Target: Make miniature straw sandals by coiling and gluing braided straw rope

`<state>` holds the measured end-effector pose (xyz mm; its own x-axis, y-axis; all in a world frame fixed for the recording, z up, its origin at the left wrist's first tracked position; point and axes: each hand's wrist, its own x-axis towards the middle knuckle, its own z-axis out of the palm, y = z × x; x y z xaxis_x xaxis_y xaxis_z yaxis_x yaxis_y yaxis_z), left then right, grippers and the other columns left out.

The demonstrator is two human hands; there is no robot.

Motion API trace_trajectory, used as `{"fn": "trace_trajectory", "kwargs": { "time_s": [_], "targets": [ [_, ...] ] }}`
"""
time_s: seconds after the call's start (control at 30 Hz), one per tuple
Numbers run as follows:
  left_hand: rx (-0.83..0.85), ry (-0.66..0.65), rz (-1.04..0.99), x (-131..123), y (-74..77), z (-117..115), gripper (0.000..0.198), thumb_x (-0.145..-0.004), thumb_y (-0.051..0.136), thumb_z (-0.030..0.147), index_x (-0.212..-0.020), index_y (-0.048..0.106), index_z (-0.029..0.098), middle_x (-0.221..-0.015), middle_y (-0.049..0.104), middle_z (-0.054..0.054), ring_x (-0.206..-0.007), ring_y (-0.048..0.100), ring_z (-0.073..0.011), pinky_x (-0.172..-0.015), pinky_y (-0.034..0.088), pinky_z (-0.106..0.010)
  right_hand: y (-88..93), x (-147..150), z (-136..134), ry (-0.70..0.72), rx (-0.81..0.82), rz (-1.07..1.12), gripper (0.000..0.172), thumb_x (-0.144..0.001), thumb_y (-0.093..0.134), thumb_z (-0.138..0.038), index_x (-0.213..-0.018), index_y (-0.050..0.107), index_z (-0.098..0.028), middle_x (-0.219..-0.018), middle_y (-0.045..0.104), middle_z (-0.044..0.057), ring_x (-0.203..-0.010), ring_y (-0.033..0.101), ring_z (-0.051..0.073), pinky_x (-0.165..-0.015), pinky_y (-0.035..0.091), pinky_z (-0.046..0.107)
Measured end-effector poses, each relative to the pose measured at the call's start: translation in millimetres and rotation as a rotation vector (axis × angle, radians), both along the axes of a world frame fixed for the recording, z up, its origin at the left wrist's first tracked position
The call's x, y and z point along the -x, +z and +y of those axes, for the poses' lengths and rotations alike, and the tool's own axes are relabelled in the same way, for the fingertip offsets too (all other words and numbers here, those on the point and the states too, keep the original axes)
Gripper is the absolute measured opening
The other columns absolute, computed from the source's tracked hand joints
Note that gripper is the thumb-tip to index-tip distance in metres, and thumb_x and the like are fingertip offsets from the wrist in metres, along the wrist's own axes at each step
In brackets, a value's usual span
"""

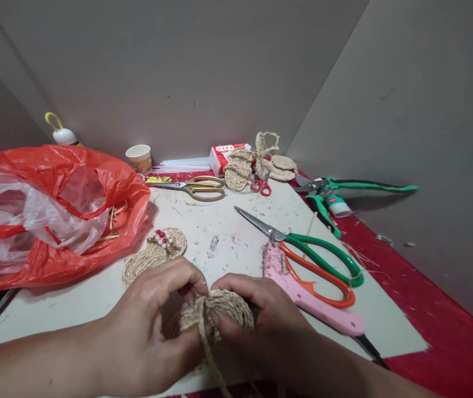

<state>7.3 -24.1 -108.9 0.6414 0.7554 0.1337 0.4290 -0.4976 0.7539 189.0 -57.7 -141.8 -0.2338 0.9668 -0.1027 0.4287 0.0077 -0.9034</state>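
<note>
Low in the middle of the head view, both my hands grip a coiled straw-rope sole [230, 303]. My left hand [153, 315] pinches its left part, thumb below and fingers above. Thumb and fingers of my right hand [261, 315] are closed on the right side. A loose end of braided straw rope [208, 351] crosses the front of the coil and hangs toward me. Just beyond my left hand lies a finished-looking straw slipper [145, 262] with red and white beads. Parts of the sole are hidden behind my fingers.
A pink glue gun [319, 304] and green-and-orange scissors [269, 229] lie right. A red plastic bag [132, 237] fills the left. Behind are gold-handled scissors [205, 188], a paper cup [139, 159], small red scissors [261, 187], straw pieces [238, 168] and green-handled shears [369, 186].
</note>
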Motion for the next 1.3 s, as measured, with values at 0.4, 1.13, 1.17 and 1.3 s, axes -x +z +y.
{"fn": "trace_trajectory", "kwargs": {
  "time_s": [0.4, 1.13, 1.17, 1.3],
  "targets": [
    [0.733, 0.232, -0.569, 7, -7.1, 35, 0.026, -0.087, 0.055, 0.029, -0.066, 0.046, 0.018, -0.055, 0.044, 0.005, -0.044, 0.04, -0.0052, -0.044, 0.036, -0.018, 3.1, -1, 5, -0.097, 0.136, 0.184, 0.008, -0.069, 0.05, -0.021, -0.067, 0.057, -0.018, -0.056, 0.045, -0.005, -0.051, 0.04, 0.009, -0.045, 0.034, 0.019],
    [0.617, 0.155, -0.352, 1, -3.2, 21, 0.017, -0.078, 0.065, 0.026, -0.083, 0.051, 0.018, -0.06, 0.055, 0.005, -0.05, 0.047, -0.007, -0.05, 0.038, -0.019, -3.2, -2, 2, -0.143, -0.177, -0.061, 0.008, -0.073, 0.051, -0.02, -0.067, 0.057, -0.02, -0.054, 0.052, -0.004, -0.049, 0.047, 0.011, -0.045, 0.038, 0.02],
    [0.529, 0.134, -0.278, 1, -0.2, 17, 0.011, -0.078, 0.063, 0.022, -0.079, 0.053, 0.017, -0.06, 0.054, 0.004, -0.052, 0.047, -0.0073, -0.051, 0.038, -0.019, -4.1, -2, 2, -0.137, -0.188, -0.075, 0.008, -0.073, 0.051, -0.019, -0.066, 0.057, -0.02, -0.054, 0.052, -0.004, -0.049, 0.047, 0.011, -0.045, 0.038, 0.02],
    [0.191, -0.01, -0.047, 3, 2.8, 4, 0.007, -0.078, 0.055, 0.011, -0.076, 0.055, 0.017, -0.062, 0.054, 0.003, -0.056, 0.049, -0.0089, -0.053, 0.042, -0.019, -6.3, -2, 2, -0.114, -0.194, -0.077, 0.01, -0.072, 0.05, -0.017, -0.066, 0.056, -0.02, -0.053, 0.053, -0.005, -0.047, 0.047, 0.01, -0.044, 0.038, 0.019]
  ]
}}
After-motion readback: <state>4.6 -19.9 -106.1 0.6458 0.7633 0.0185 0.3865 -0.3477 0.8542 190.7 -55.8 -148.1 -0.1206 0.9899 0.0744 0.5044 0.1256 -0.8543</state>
